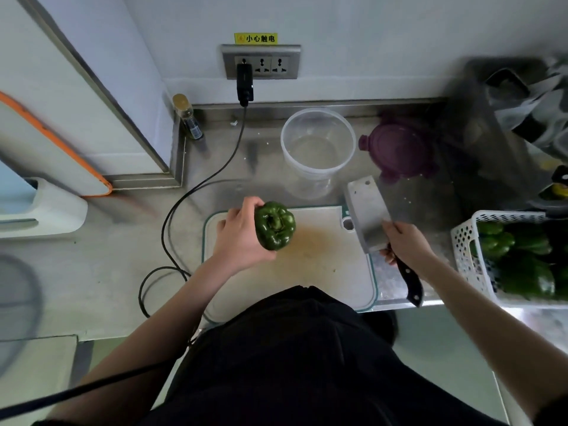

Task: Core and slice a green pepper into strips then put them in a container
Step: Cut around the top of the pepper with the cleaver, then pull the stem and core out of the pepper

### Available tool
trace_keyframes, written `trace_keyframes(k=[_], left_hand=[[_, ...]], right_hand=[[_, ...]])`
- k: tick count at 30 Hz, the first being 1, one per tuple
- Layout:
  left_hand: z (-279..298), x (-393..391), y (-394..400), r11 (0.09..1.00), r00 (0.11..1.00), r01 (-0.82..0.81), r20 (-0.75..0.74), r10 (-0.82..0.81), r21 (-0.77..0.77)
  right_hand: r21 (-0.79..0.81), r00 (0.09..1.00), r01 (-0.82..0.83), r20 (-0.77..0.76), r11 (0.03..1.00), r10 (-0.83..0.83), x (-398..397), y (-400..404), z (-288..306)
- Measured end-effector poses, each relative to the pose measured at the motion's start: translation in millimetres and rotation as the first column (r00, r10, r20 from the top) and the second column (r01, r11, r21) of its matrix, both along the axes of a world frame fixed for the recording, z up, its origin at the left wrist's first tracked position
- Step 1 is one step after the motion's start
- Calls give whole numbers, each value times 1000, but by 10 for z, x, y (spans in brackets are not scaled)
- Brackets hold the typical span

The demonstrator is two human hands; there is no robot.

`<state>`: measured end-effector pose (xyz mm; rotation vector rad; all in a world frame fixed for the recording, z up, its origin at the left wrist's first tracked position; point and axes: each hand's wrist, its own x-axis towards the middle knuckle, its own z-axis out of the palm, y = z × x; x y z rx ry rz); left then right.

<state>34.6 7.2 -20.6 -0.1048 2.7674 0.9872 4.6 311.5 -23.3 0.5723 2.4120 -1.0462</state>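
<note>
Soft, even, rather dim light; the steel worktop [215, 186] shows dull glare behind the cutting board [322, 265]. Shadows are faint. Wide-angle distortion bends the edges: right of the board the basket [464, 241] and bags [538, 96] are smeared and blurred, and the far left is blurred too.

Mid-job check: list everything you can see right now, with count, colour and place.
green pepper: one, green, held over the cutting board
cleaver: one, steel blade, black handle, at the board's right edge
cutting board: one, pale, counter centre
container: one, clear, behind the board
lid: one, purple, right of the container
basket: one, white, far right, holding more green peppers
bottle: one, left corner
charger: one, black, plugged into wall socket
left hand: grips the pepper
right hand: grips the cleaver
</note>
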Motion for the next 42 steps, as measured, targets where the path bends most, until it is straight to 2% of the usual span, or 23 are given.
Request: trace_keyframes(k=[2,4,7,11,14,16,18,20,22,24,28,32,37,42], left_hand=[[-20,-24,38,999,1000,-6,23,5,38],[-52,-49,72,985,997,-76,43,70,156],[-105,-87,111,966,993,-114,58,104,233],[-174,-103,230,978,997,-76,0,78,195],[-227,-101,311,991,995,-51,-78,61,128],[-248,-106,321,993,991,-42,-119,55,108],[-260,-109,305,995,990,-20,-139,33,98],[-262,-107,297,995,988,-8,-155,22,96],[-283,-97,295,997,982,3,-189,12,78],[-308,-88,280,998,977,1,-212,13,69],[-341,-69,246,996,978,39,-208,-23,74],[-356,-48,248,995,980,35,-197,-17,90],[-382,-93,223,989,991,-17,-129,36,144],[-377,-63,243,990,990,4,-142,15,139]], right_hand=[[1,1000,10,-4,1000,-10,-22,12,-149],[17,1000,-2,-3,1000,2,-46,-6,-277],[150,994,-105,3,983,106,-68,-18,-425],[359,983,-178,31,916,179,-99,-49,-502],[547,957,-278,83,790,279,-150,-106,-471],[611,959,-243,35,753,281,-173,-182,-381],[539,936,-193,-149,820,318,-184,-388,-231],[315,874,-327,-258,891,412,-169,-724,-30],[114,814,-517,-241,849,528,-127,-1066,91],[22,764,-610,-248,792,596,-106,-1264,89],[-15,783,-596,-232,803,577,-148,-1311,-14],[102,725,-642,-241,760,645,-142,-1315,-126],[44,789,-547,-306,836,532,-121,-1388,-188],[16,822,-484,-333,875,461,-68,-1388,-234]])
